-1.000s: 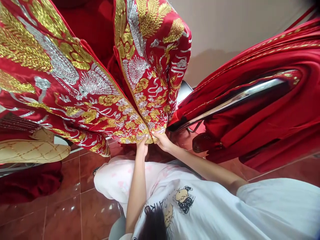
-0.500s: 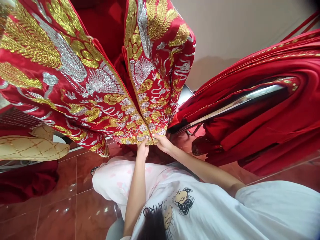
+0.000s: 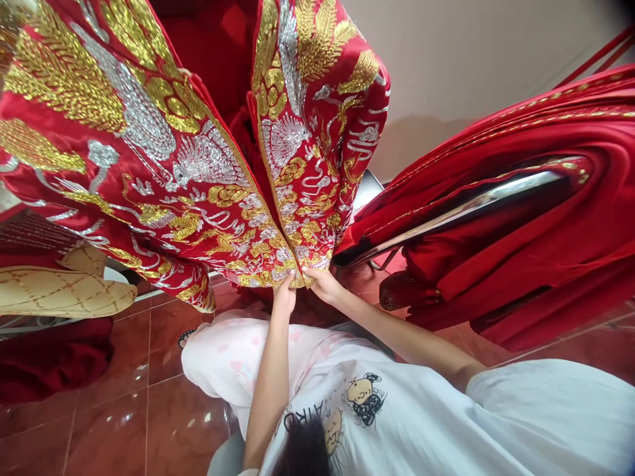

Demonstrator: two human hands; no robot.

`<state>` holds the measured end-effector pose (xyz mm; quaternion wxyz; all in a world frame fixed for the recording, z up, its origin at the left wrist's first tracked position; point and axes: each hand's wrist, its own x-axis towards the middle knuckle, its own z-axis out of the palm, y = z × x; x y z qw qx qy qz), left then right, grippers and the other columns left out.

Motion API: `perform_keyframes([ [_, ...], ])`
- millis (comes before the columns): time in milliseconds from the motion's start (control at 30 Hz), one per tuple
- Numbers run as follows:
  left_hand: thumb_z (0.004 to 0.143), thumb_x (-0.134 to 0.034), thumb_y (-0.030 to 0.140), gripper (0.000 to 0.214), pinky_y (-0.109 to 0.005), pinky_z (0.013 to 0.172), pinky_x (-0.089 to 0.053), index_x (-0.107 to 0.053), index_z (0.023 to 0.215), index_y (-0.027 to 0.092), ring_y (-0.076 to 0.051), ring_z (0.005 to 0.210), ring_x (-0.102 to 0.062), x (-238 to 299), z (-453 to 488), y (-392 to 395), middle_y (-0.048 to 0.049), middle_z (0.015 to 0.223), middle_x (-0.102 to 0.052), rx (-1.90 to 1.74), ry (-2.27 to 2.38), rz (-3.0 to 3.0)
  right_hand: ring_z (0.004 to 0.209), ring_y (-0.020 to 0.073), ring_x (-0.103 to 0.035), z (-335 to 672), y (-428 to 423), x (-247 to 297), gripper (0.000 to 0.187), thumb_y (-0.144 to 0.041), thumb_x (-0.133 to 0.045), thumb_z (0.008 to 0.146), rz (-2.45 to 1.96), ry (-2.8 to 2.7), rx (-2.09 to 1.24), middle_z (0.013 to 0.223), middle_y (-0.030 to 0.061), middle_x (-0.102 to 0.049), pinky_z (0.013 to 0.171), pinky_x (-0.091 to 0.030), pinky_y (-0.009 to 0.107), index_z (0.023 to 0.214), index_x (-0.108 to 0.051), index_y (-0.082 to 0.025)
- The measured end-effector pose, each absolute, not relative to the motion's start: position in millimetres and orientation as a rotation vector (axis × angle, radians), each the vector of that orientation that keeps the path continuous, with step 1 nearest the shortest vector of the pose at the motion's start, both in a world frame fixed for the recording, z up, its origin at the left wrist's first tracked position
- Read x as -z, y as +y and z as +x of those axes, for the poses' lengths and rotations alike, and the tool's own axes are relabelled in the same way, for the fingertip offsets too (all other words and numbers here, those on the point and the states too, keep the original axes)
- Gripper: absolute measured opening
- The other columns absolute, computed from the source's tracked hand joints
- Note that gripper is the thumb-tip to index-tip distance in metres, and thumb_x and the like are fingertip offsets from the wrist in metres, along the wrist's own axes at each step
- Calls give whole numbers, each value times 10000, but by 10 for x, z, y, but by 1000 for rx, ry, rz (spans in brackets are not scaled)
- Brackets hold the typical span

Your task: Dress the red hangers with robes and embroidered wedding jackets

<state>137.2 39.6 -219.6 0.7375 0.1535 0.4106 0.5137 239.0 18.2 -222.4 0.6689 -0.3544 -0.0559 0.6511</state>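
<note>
A red jacket [image 3: 198, 198] with dense gold and silver embroidery hangs in front of me, its front edges parted at the top and meeting near the hem. My left hand [image 3: 284, 294] pinches the bottom hem just left of the front opening, thumb on the outer face. On the other side of the opening, my right hand [image 3: 322, 283] grips the hem the same way, its thumb pointing at the front edge. Behind the cloth, the fingers of both hands are hidden. Dark red fabric shows inside the open upper part.
Red garments [image 3: 536, 264] hang in a thick row on the right, with a shiny metal bar [image 3: 476, 201] among them. At left is a cream quilted piece [image 3: 59, 291] above dark red cloth [image 3: 54, 360]. Reddish tiles [image 3: 109, 423] cover the floor.
The view has shifted very slightly. Both hands keep their hold on the hem in the same place, and the jacket hangs as before.
</note>
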Motion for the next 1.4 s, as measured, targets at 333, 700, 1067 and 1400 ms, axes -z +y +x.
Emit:
perform_keyframes([
  [333,681,-745,65,498,-427,1047,-427,-625,1145,203,-240,1167,-579,2246,1372,379,-67,1196,-657,-1096,893,324,902,195,-671,2440,140,2248,473,-155,-805,558,-794,-181,-1480,1008,7,-714,822,-547,336,995,-634,-214],
  [700,672,-752,65,520,-415,1047,-425,-623,1155,207,-235,1166,-581,2239,1365,376,-65,1191,-662,-1075,891,342,901,179,-668,2446,145,2261,469,-144,-798,557,-782,-160,-1478,992,-4,-716,869,-530,329,995,-644,-212],
  [1067,657,-770,69,617,-397,1058,-418,-578,1211,258,-234,1210,-551,2201,1410,352,-41,1223,-646,-1173,897,419,854,190,-671,2415,168,2228,426,-139,-801,539,-851,-113,-1411,951,12,-719,805,-551,336,929,-640,-198],
  [1400,661,-760,57,574,-385,1061,-408,-596,1175,251,-221,1218,-544,2290,1396,321,-41,1214,-651,-1183,918,436,898,225,-670,2410,248,2256,449,-158,-799,517,-881,-121,-1458,904,15,-727,845,-544,361,938,-645,-184],
])
